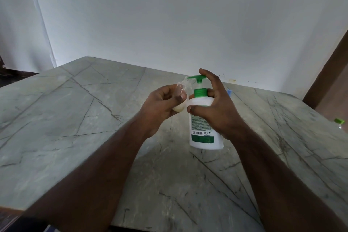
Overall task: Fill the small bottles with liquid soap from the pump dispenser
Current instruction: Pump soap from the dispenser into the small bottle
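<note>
Both forearms reaching in from the bottom edge, converging toward the middle. Left hand [162,106] raised off the surface, fingers curled, thumb laid across the front of the small bottle [180,90], pinching it tilted, mouth up by the nozzle. Palm turned inward, wrist bent slightly back. Right hand [214,107] wrapped round the shoulder of the pump dispenser [202,118]: thumb pressed on the near side just below the collar, middle fingers hooked behind the neck, index finger lifted and arched over the pump head, tip resting on top. Thumbs nearly meeting between the two grips. Right wrist straight, forearm angled in from the lower right.
</note>
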The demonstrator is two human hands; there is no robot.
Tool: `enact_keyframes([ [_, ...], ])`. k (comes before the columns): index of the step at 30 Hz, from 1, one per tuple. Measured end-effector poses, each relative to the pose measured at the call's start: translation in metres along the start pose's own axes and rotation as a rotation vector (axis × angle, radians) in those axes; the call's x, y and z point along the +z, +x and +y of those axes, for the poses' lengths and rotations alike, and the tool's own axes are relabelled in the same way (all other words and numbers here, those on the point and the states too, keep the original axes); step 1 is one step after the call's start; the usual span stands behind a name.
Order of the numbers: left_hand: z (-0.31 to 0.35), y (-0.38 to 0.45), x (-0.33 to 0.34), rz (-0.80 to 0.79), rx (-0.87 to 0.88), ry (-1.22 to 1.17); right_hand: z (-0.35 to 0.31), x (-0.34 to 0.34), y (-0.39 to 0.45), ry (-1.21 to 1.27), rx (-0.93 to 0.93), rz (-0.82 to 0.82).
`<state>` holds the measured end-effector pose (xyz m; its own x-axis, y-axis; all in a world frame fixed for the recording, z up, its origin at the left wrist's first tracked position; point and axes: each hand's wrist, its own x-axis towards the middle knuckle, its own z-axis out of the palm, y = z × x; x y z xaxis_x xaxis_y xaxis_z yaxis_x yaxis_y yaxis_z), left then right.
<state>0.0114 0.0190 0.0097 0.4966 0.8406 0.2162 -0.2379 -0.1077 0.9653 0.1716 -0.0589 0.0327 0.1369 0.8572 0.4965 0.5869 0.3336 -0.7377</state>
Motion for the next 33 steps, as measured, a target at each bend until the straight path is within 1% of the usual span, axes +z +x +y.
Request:
enact_keyframes([
  [4, 0.0041, -0.001, -0.0016, -0.07, -0.096, -0.173, -0.0061, -0.0066, -0.0009, -0.002, -0.004, -0.001],
  [10, 0.0057, -0.0023, -0.0019, -0.093, -0.127, -0.235, -0.0104, -0.0099, -0.0012, -0.034, 0.001, -0.014],
  [19, 0.0062, -0.0047, -0.001, -0.111, -0.104, -0.21, -0.0096, -0.0096, 0.0006, -0.096, -0.012, -0.012],
  [33, 0.0054, -0.0038, -0.0005, -0.09, -0.079, -0.138, -0.0077, -0.0072, 0.0006, -0.114, -0.011, -0.015],
])
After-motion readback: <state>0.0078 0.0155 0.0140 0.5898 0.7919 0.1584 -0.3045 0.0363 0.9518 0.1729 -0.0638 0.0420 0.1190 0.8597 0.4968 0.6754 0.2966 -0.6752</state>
